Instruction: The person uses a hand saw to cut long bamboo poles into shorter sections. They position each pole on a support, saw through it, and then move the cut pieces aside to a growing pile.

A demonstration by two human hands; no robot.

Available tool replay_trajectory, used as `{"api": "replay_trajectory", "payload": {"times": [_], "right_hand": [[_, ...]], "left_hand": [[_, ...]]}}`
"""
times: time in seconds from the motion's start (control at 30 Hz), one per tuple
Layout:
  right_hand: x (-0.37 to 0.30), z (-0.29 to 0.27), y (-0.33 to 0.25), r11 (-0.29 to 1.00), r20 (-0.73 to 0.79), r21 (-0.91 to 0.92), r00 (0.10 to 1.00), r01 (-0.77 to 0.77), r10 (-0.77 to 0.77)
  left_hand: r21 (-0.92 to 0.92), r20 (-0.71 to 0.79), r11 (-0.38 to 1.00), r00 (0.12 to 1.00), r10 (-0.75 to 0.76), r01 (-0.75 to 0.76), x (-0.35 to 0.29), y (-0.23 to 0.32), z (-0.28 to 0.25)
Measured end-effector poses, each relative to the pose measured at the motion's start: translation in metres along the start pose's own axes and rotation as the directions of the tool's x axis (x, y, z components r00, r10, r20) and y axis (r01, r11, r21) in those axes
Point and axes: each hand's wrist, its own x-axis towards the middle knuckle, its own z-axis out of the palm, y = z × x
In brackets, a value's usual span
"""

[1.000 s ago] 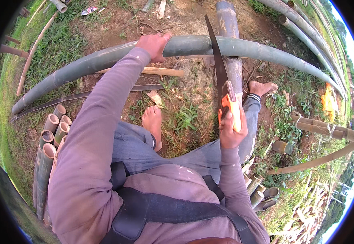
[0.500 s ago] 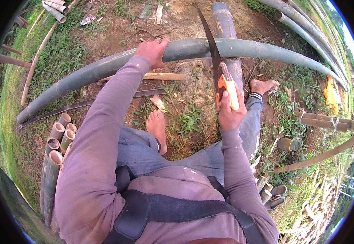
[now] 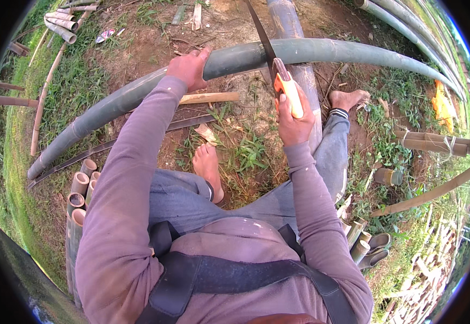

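A long green bamboo pole (image 3: 348, 52) lies crosswise in front of me, over a second bamboo pole (image 3: 285, 17) that points away from me. My left hand (image 3: 189, 70) is closed over the top of the crosswise pole, left of its middle. In my right hand (image 3: 295, 116) is the orange and pale handle of a handsaw (image 3: 262, 33). Its dark blade lies across the green pole, to the right of my left hand and just left of the crossing. Whether the teeth have cut into the pole cannot be made out.
Several cut bamboo pieces (image 3: 78, 183) stand at my left. Long poles (image 3: 413, 40) lie at the far right, near a yellow cloth-like thing (image 3: 443, 108). A split bamboo strip (image 3: 178, 124) and a wooden piece (image 3: 210, 98) rest on the ground near my bare feet (image 3: 208, 167).
The saw and my right hand have shifted left and slightly away from me along with the blade. My left hand keeps its hold on the pole. The whole view has shifted a little.
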Motion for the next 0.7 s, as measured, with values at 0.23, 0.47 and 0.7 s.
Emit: {"api": "replay_trajectory", "payload": {"times": [0.23,0.47,0.7], "right_hand": [[-0.131,-0.088,-0.017,0.999,0.019,-0.025,1.0,0.024,-0.023],[0.035,0.013,-0.01,0.984,-0.048,-0.06,0.984,0.168,-0.171],[-0.132,-0.096,-0.028,0.996,0.001,-0.055,0.997,0.072,-0.072]], "left_hand": [[-0.009,0.032,1.0,0.999,-0.003,0.003,0.004,-0.004,-0.002],[-0.003,0.049,1.0,0.999,-0.004,0.005,0.009,0.008,-0.018],[0.022,0.095,0.999,0.994,-0.048,0.047,0.006,-0.002,-0.008]]}}
